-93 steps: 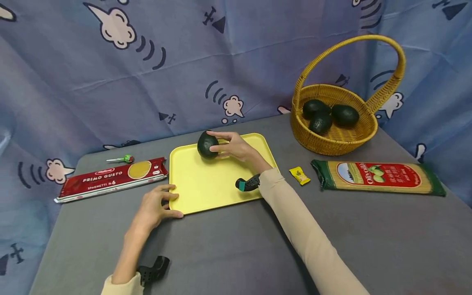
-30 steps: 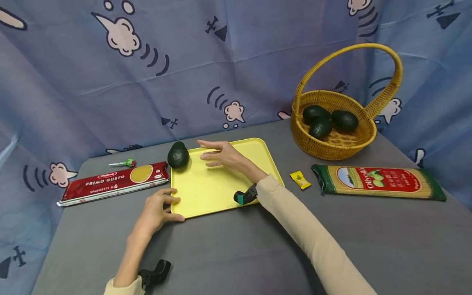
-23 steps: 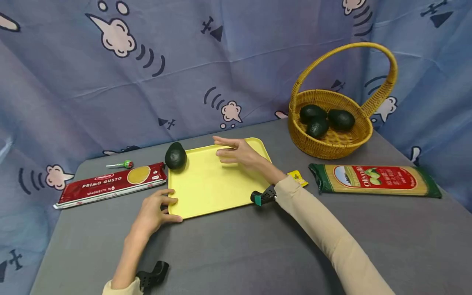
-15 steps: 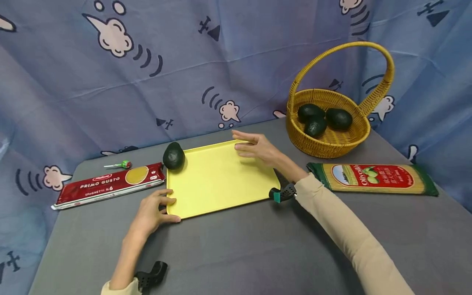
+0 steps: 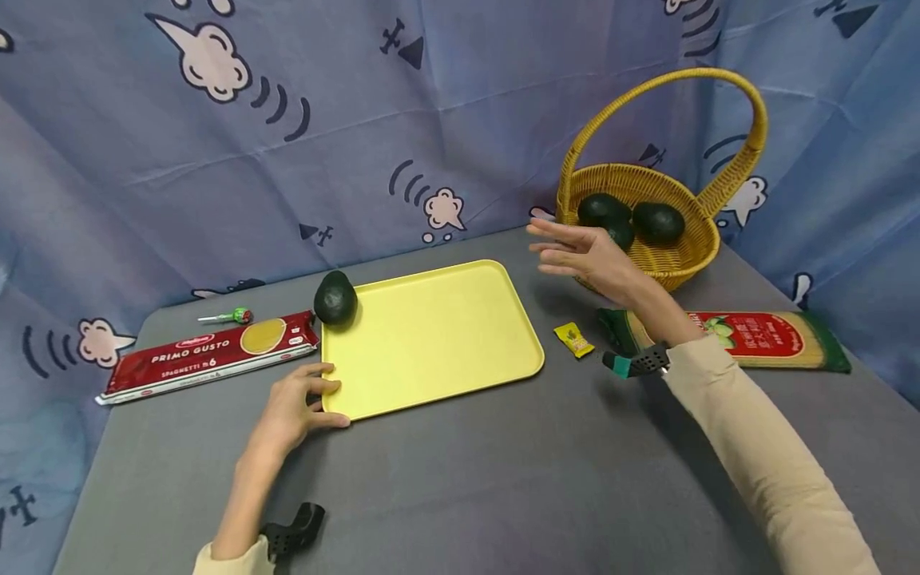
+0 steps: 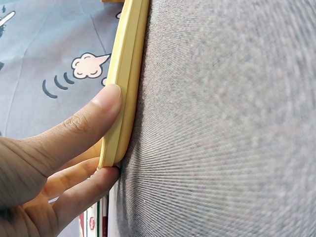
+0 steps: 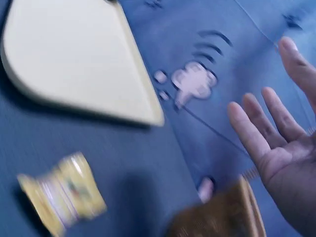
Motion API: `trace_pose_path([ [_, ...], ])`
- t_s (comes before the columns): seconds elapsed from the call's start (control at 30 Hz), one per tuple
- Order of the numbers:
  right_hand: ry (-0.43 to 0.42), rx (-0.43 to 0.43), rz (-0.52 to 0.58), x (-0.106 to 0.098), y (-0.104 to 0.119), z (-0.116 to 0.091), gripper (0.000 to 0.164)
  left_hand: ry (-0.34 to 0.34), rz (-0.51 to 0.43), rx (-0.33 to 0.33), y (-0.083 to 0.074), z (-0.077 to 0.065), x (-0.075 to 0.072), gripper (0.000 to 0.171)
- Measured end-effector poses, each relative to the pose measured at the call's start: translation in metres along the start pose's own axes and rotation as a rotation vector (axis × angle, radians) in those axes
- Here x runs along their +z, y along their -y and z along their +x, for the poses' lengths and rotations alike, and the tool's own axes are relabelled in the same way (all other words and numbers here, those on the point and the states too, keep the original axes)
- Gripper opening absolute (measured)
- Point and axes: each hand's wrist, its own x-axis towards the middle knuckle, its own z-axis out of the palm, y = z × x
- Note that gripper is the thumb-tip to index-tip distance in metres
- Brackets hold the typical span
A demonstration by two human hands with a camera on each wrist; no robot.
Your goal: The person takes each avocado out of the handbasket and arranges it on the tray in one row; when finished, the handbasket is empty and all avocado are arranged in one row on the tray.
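Grey table [image 5: 467,479], blue cartoon cloth behind. Left hand [image 5: 291,407] pinches the near-left corner of the yellow tray [image 5: 431,335], same as before. Right hand [image 5: 585,255] has left the tray and now hovers before the basket [image 5: 668,263], fingers spread, holding nothing. One avocado [image 5: 335,298] sits at the tray's far-left corner; three more in the basket, so likely the next pick.

Your tray [image 5: 431,335] lies mid-table, with an avocado [image 5: 335,299] touching its far left corner and a spaghetti packet [image 5: 208,355] to its left. To its right lie a candy [image 5: 573,339] and a second pasta packet [image 5: 762,339], and behind those stands your basket [image 5: 672,263] with avocados in it.
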Motion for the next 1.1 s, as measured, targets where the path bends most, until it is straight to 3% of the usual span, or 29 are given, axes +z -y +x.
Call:
trace_pose_path([
  [0.17, -0.034, -0.050, 0.020, -0.043, 0.008, -0.020, 0.053, -0.009, 0.012, 0.002, 0.000, 0.002, 0.000, 0.053],
  [0.33, -0.150, -0.082, 0.010, -0.086, 0.007, -0.033, 0.051, -0.017, 0.018, 0.002, 0.003, 0.001, -0.001, 0.054],
  [0.47, -0.287, -0.037, -0.173, -0.116, 0.001, -0.037, 0.051, -0.030, 0.042, 0.012, 0.004, 0.000, -0.002, 0.053],
  [0.63, -0.407, 0.140, -0.400, -0.146, -0.002, -0.039, 0.055, 0.001, 0.003, -0.013, 0.001, 0.000, -0.001, 0.053],
  [0.8, -0.410, 0.294, -0.607, -0.163, -0.005, -0.033, 0.062, 0.032, -0.056, -0.078, 0.001, -0.001, 0.002, 0.053],
  [0.9, -0.396, 0.363, -0.669, -0.171, -0.008, -0.030, 0.066, 0.035, -0.066, -0.090, 0.002, -0.001, 0.004, 0.054],
  [1.0, -0.351, 0.414, -0.651, -0.178, -0.007, -0.028, 0.073, 0.035, -0.078, -0.088, 0.003, 0.000, 0.004, 0.054],
  [1.1, -0.297, 0.426, -0.563, -0.184, -0.001, -0.022, 0.076, 0.021, -0.075, -0.083, 0.004, 0.002, 0.002, 0.053],
])
